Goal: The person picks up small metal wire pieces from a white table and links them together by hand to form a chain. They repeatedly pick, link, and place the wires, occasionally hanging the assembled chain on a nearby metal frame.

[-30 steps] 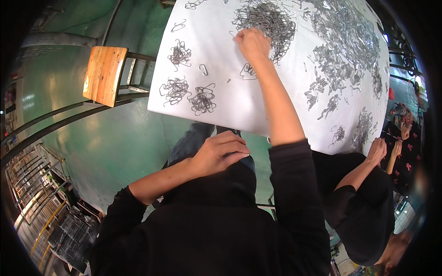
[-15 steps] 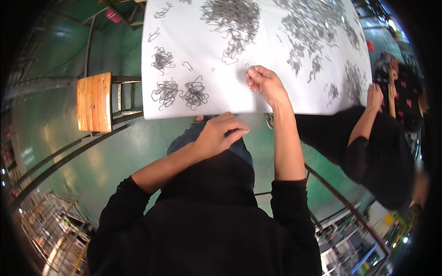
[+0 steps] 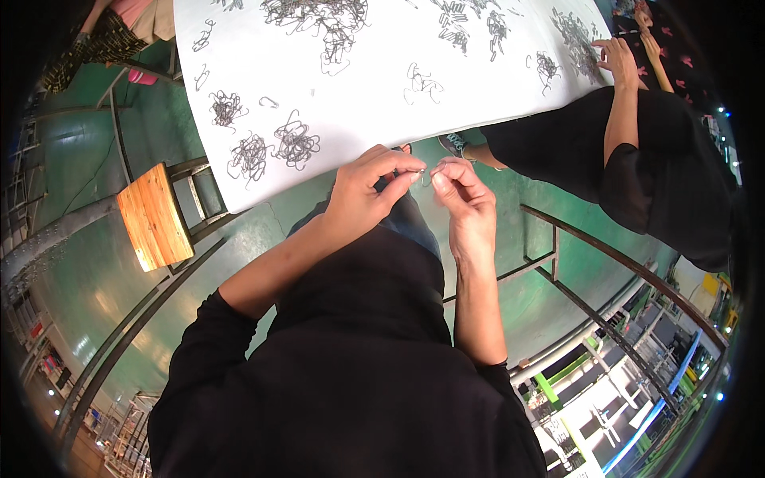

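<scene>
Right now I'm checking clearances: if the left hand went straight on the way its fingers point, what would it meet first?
Probably the small wire piece pinched at its fingertips, then the right hand.

Both hands, left (image 3: 362, 195) and right (image 3: 464, 203), meet fingertip to fingertip, pinched, forearms bare below pushed-up sleeves.

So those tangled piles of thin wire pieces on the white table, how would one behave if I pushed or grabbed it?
The nearest wire clump looks like thin hooked loops, so it would probably drag as one snagged mass rather than roll. It seems airy and light for its size. Single pieces likely catch on neighbours, as the left hand and right hand pinch just one small wire piece.
</scene>
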The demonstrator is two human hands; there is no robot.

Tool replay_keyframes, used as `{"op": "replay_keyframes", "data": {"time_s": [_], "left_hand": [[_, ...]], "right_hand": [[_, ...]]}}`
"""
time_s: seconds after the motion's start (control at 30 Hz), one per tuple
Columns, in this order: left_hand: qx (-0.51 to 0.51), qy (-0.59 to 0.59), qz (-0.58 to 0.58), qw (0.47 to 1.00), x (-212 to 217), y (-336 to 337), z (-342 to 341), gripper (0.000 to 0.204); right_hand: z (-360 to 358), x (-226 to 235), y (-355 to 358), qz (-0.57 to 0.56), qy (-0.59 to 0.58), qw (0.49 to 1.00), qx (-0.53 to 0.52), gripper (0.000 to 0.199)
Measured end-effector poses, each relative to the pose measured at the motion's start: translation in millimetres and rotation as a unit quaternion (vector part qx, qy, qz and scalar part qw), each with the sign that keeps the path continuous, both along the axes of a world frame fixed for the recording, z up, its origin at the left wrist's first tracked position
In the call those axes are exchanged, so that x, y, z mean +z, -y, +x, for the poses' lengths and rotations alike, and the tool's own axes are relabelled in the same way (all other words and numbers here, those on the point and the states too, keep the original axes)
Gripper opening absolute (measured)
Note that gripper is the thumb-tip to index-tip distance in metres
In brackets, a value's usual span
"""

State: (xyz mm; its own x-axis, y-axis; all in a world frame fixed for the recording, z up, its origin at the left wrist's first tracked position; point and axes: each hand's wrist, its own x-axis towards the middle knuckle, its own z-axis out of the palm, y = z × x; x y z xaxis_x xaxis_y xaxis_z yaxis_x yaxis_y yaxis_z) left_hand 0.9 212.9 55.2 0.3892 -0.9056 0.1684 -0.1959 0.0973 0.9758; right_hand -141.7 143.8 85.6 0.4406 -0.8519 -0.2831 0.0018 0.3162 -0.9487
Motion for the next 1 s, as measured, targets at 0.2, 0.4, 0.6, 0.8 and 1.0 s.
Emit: {"op": "replay_keyframes", "data": {"time_s": [0.2,0.4,0.6,0.8,1.0], "left_hand": [[-0.035,0.021,-0.031,0.999,-0.3,20.2,-9.8,0.023],[-0.019,0.041,-0.040,0.998,-19.8,54.7,-2.4,0.030],[0.084,0.278,-0.018,0.957,-87.4,189.1,73.3,0.018],[0.087,0.384,0.081,0.916,-116.3,281.7,136.6,0.017],[0.015,0.446,0.137,0.884,-109.4,302.6,159.8,0.016]], "right_hand": [[-1.8,-9.3,8.1,-0.100,-0.001,0.992,-0.075,0.003],[-12.6,-15.9,17.4,-0.314,-0.082,0.942,-0.087,0.007],[-29.2,-13.6,33.5,-0.327,-0.112,0.938,-0.034,0.008],[-36.4,-15.7,51.4,-0.315,-0.093,0.945,0.014,0.012],[-38.3,-18.1,59.7,-0.302,-0.089,0.948,0.045,0.013]]}}
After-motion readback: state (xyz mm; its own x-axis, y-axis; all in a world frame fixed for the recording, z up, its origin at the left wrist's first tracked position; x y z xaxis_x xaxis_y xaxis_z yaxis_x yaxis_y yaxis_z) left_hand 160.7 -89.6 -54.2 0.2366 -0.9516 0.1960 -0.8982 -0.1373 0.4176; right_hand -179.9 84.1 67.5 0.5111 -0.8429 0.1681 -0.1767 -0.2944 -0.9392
